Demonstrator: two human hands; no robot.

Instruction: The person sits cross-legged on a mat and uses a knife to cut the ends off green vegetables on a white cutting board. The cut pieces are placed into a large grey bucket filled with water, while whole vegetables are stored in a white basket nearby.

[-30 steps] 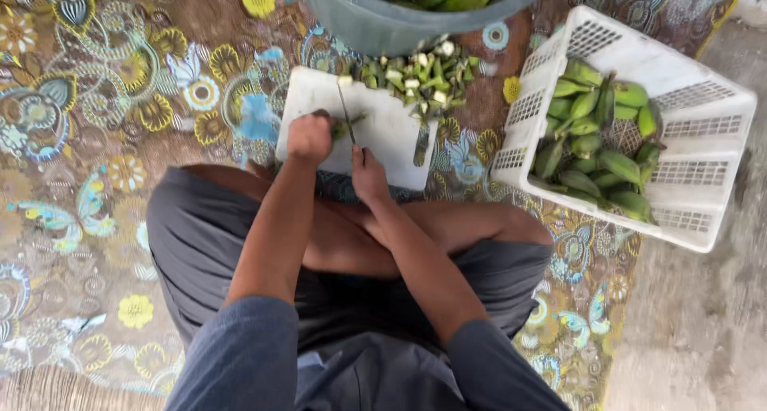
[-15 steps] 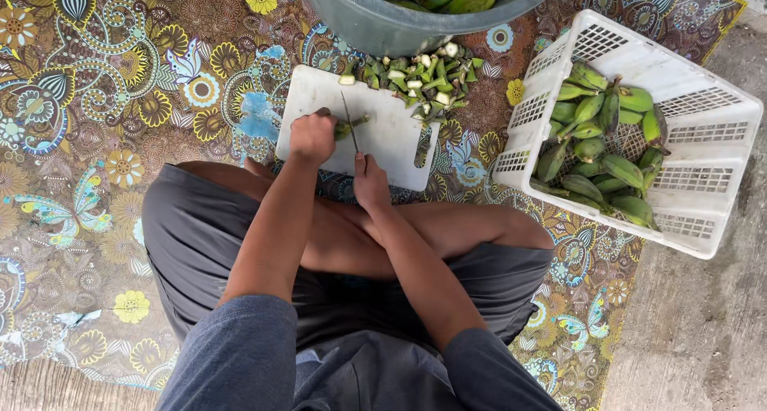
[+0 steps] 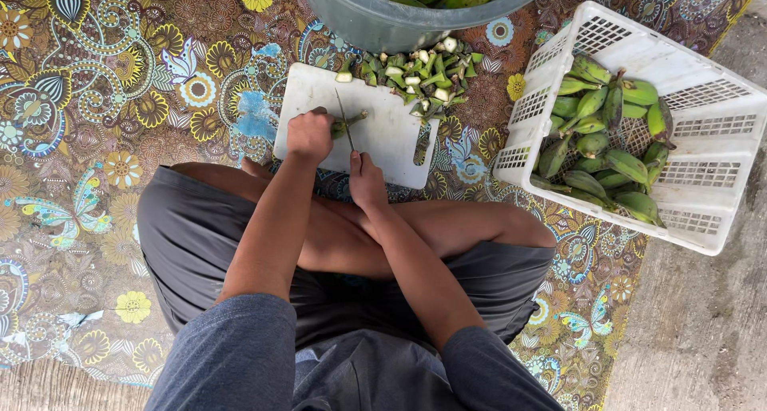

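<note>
Left hand (image 3: 310, 135) is curled shut around a small green banana (image 3: 345, 125), pinning it near the middle of the white cutting board (image 3: 383, 139). Right hand (image 3: 366, 179), at the board's near edge, grips a knife (image 3: 344, 117) whose thin blade stands across the banana. Cut green ends (image 3: 415, 74) lie heaped off the board's far right corner, beside a grey tub (image 3: 375, 19). Beyond the board's right edge, a white crate (image 3: 703, 163) holds more green bananas on the patterned mat (image 3: 104, 99).

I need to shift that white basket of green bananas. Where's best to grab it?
Probably by the rim of the white basket, a hand on each opposite side, coming from above. It sits upright on the floor, its slotted walls flare outward, and the green bananas lie loose inside.
</note>
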